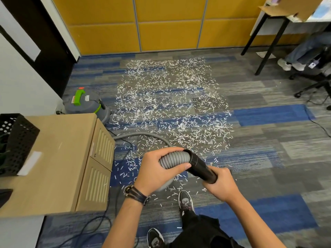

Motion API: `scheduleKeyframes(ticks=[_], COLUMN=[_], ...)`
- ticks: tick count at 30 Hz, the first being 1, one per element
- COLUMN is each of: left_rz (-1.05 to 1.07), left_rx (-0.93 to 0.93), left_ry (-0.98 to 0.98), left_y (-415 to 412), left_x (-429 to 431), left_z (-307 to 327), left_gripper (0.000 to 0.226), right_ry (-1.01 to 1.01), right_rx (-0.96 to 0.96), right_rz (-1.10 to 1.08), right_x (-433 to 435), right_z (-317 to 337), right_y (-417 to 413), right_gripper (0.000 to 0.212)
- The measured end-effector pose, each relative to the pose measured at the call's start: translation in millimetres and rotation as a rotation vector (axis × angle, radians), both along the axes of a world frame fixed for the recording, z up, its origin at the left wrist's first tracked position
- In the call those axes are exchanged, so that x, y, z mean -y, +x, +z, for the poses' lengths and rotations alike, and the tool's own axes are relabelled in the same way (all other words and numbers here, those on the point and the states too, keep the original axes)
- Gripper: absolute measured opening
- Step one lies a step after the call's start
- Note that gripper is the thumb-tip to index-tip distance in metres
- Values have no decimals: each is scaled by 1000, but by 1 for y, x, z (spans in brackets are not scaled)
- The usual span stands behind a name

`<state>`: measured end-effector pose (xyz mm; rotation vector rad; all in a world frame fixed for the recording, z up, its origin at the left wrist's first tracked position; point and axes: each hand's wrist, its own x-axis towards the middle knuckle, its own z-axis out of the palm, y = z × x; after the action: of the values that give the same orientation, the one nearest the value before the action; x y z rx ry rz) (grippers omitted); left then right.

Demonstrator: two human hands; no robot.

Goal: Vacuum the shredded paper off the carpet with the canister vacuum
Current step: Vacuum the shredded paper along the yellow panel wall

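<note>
Blue-grey carpet (259,158) is lying under a wide scatter of shredded paper (170,104); the canister vacuum (86,104) is standing at the paper's left edge, behind a wooden cabinet (59,158). Left hand (161,170) is wrapping the ribbed grey hose (174,159), right hand (219,183) is gripping the black tube (200,167)

1. The room is evenly and brightly lit from overhead; I see no hard shadows, only soft ones under my hands.
2. The white shredded paper (170,108) stands out sharply against the carpet (268,149).
3. My wide-angle view bends straight lines at the edges: the yellow wall panels (170,24) and the table legs (268,43) lean outward.
4. The black mesh basket (19,145) at the left edge looks slightly smeared.
5. A faint sheen lies on the wooden cabinet top (59,151).
</note>
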<state>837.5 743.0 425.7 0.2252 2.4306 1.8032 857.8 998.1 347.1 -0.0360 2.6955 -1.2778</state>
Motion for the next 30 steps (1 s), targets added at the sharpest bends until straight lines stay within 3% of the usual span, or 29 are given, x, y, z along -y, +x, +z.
scheduleKeyframes(ticks=[3, 12, 20, 30], left_rz=[-61, -14, -17, 50], left_rx=[3, 41, -69, -125], left_ry=[-43, -136, -118, -49], left_y=[3, 25, 31, 47], left_x=[0, 13, 19, 48], left_z=[1, -5, 15, 31], left_gripper=[47, 44, 50, 49], right_ry=[-10, 21, -91, -102], right_rx=[-2, 42, -30, -124], right_rz=[3, 22, 10, 17], right_x=[-3, 8, 32, 59], right_z=[-7, -26, -9, 8], right_y=[3, 24, 21, 37], right_gripper=[29, 5, 30, 29])
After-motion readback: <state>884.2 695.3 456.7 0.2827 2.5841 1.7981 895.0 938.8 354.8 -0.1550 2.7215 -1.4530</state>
